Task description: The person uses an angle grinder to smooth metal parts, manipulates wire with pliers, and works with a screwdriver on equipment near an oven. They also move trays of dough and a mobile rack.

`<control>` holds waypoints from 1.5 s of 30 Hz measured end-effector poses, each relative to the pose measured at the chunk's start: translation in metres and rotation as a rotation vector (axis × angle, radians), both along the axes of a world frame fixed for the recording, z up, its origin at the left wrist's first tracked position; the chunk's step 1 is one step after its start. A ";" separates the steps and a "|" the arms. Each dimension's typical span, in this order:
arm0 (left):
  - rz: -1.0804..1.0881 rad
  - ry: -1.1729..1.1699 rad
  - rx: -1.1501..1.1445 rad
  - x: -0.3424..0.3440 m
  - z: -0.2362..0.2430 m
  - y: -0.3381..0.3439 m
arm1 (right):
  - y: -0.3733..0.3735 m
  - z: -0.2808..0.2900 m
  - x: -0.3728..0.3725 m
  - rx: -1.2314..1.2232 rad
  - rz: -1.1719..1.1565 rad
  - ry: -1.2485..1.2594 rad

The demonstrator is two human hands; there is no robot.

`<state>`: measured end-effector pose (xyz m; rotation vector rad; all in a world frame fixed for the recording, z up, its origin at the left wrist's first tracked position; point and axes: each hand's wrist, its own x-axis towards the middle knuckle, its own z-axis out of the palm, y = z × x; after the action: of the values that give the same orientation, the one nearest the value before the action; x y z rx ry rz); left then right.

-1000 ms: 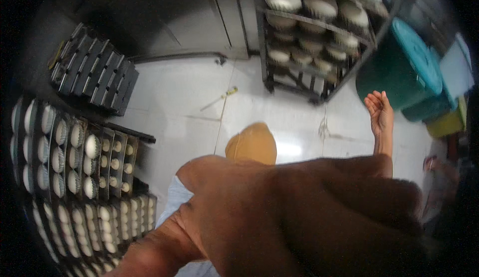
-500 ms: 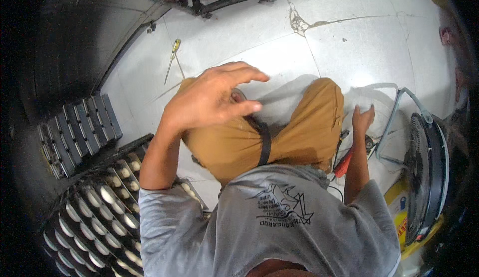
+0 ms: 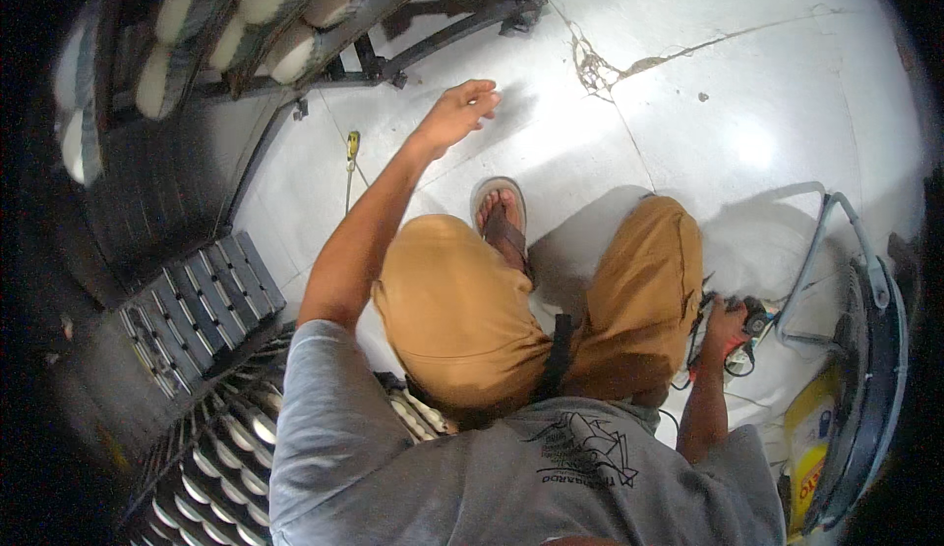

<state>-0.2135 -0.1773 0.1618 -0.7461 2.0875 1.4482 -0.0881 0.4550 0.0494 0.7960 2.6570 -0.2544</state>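
My left hand [image 3: 455,118] hangs over the floor ahead of my left knee, holding nothing, its fingers loosely bent and a little apart. On the floor beside my right knee lies a red and black corded power tool [image 3: 737,359], which looks like an angle grinder. My right hand [image 3: 726,325] is wrapped round its body and covers much of it. A screwdriver [image 3: 352,148] with a yellow handle lies on the floor to the left of my left forearm, its lower shaft partly behind the arm.
A dark rack [image 3: 433,30] with pale rounded pieces stands at the far left. Ridged metal trays [image 3: 202,310] and more racks of pale pieces [image 3: 211,467] are at my left. A fan [image 3: 865,379] on a tube stand and a yellow container [image 3: 811,438] stand at my right. The tiled floor [image 3: 728,104] is cracked.
My left hand has moved forward and down from above my left thigh. My right hand, earlier open beyond the power tool, has come back and closed on it. The view has shifted.
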 end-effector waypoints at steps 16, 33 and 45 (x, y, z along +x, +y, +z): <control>0.682 0.225 0.302 -0.126 -0.140 0.015 | 0.022 0.024 0.009 0.063 -0.284 0.478; 0.483 0.316 0.097 -0.099 -0.135 -0.001 | 0.024 -0.013 0.044 -0.317 -0.510 0.448; 0.322 0.167 -0.025 -0.090 -0.146 0.009 | -0.024 0.005 0.025 -0.423 -0.256 0.264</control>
<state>-0.3031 -0.1685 0.0155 -1.0421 2.1872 1.7080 -0.0630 0.4307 0.0544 1.0085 2.5814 -1.0125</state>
